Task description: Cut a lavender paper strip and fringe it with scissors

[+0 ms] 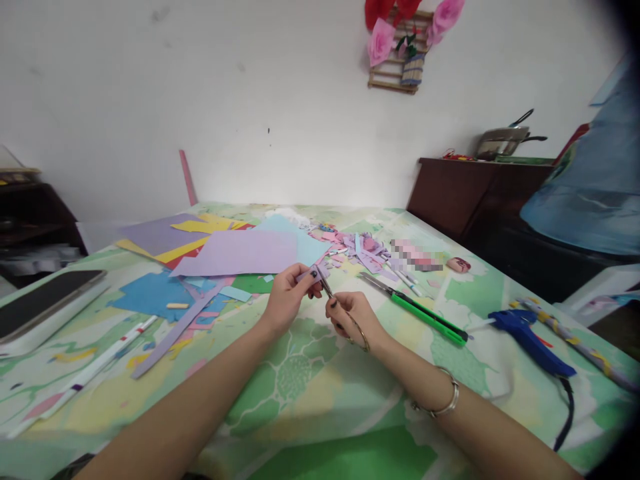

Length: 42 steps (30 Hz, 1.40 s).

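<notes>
Near the middle of the table, my right hand [354, 319] is closed around a pair of scissors [325, 283], whose blades point up and left toward my other hand. My left hand [294, 292] pinches a small piece of purple paper [321, 271] between thumb and fingers, right beside the blades. Whether the blades are touching the paper is too small to tell. Just behind my left hand lies a large lilac sheet [245, 253]. A green utility knife [425, 315] with its blade out rests to the right of my right hand.
Paper scraps [363, 247] are heaped behind my hands. A blue glue gun [533, 343] with a cord lies at the right, near a wrapped stick [565, 337]. Blue paper [150, 295], a long purple strip [175, 331], a white stick [95, 363] and a phone [47, 300] occupy the left side.
</notes>
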Each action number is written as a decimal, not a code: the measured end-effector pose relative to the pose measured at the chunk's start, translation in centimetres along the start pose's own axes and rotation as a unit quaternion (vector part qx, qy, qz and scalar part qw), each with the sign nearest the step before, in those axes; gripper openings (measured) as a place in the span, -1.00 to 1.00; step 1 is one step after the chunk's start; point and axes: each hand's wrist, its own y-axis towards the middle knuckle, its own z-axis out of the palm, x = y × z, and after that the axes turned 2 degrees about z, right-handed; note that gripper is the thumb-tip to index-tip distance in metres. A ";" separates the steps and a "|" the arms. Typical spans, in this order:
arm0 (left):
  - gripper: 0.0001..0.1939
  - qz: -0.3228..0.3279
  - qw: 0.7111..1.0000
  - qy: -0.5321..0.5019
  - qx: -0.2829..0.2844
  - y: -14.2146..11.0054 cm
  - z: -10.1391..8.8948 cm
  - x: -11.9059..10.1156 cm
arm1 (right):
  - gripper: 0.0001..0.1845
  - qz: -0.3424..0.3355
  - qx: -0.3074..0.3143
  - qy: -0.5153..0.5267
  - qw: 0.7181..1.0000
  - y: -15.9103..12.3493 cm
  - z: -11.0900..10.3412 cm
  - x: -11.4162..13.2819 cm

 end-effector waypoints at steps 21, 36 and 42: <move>-0.85 -0.010 0.999 0.046 -0.004 -0.2 0.2 -0.5 | -0.53 0.000 -0.037 -0.088 0.995 0.3 -0.2 -0.2; -0.82 -0.021 1.000 0.011 -0.001 -0.2 0.3 -0.4 | -0.49 0.010 -0.049 -0.109 0.993 0.4 -0.3 0.0; -0.86 -0.023 0.999 -0.040 0.012 -0.2 0.2 0.0 | -0.49 0.008 -0.040 -0.077 0.996 0.3 -0.2 0.0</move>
